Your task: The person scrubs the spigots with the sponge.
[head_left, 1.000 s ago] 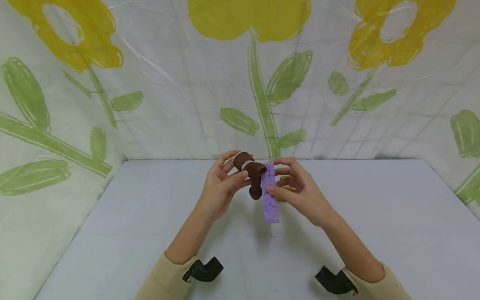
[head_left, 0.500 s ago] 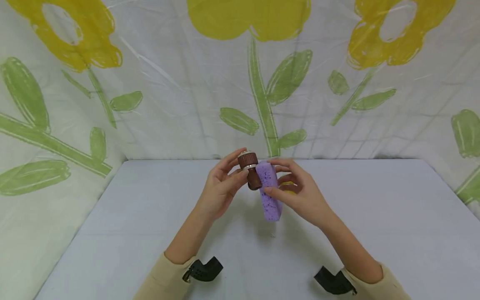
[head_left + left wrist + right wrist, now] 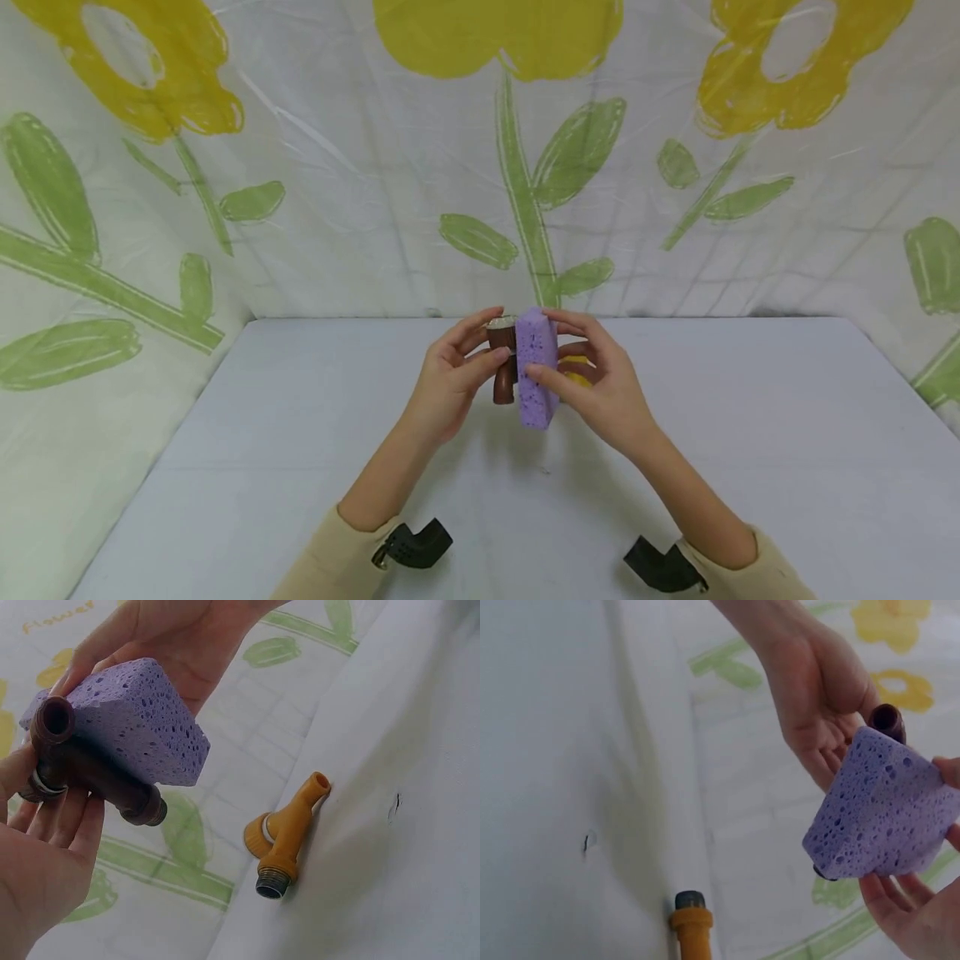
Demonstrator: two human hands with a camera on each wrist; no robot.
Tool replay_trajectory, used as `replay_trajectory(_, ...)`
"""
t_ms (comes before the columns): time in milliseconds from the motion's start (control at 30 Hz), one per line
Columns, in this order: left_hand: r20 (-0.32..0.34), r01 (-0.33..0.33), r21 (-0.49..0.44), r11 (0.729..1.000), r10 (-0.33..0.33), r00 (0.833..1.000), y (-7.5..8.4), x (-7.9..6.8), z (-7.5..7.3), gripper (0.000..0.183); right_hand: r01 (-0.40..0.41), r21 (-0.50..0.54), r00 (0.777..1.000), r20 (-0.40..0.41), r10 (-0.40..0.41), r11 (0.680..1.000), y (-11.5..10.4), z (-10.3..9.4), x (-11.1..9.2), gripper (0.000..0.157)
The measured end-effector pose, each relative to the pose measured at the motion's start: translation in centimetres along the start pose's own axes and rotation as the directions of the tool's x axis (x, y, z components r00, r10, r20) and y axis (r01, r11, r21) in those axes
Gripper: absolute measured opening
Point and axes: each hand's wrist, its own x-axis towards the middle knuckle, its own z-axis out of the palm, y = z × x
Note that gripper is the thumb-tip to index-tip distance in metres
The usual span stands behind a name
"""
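Note:
My left hand (image 3: 441, 390) pinches a brown plastic water tap (image 3: 502, 337) by its ribbed knob, above the table. In my right hand (image 3: 613, 393) is a thick purple sponge (image 3: 536, 404), gripped between thumb and fingers. The sponge lies against the side of the tap and hides part of it in the head view. From the left wrist view, the tap's open end and threaded end stick out past the sponge (image 3: 161, 724). Only the tap's dark round opening (image 3: 887, 720) and a bit of its lower end show in the right wrist view.
A yellow tap (image 3: 289, 836) rests on the white table (image 3: 285, 500) behind my right hand, mostly hidden by the fingers in the head view. A flower-printed curtain (image 3: 337, 208) rises along the table's back edge.
The brown tap has turned in my left hand, from its spout side to its knob upright. The sponge has shifted up and slightly left, its wide face now against the tap.

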Motion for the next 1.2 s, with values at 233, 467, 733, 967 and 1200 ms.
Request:
replay_trajectory(233,-0.016,0.027,0.035,0.999,-0.026,1.000,-0.2,0.1,0.2,0.051,0.017,-0.012,0.999,-0.026,-0.018,1.000,0.1,-0.5,0.2,0.061)
replay_trajectory(467,0.028,0.068,0.006,0.998,-0.069,0.997,-0.2,-0.1,0.7,0.052,0.041,0.010,0.998,-0.045,-0.040,0.999,0.2,-1.1,0.5,0.060)
replay_trajectory(733,0.046,0.060,-0.005,0.998,-0.059,0.997,-0.1,-0.2,0.9,0.054,0.066,0.057,0.997,-0.032,-0.065,0.996,-0.2,-1.3,0.4,0.063)
replay_trajectory(967,0.080,0.073,0.045,0.996,-0.076,0.994,-0.4,-0.2,0.7,0.053,0.069,0.124,0.996,-0.064,-0.061,0.990,0.0,-1.8,0.7,0.059)
replay_trajectory(1200,0.072,0.063,0.065,0.996,-0.068,0.995,0.0,-0.2,0.8,0.052,0.088,0.159,0.995,-0.056,-0.080,0.983,-0.5,-2.0,0.5,0.059)
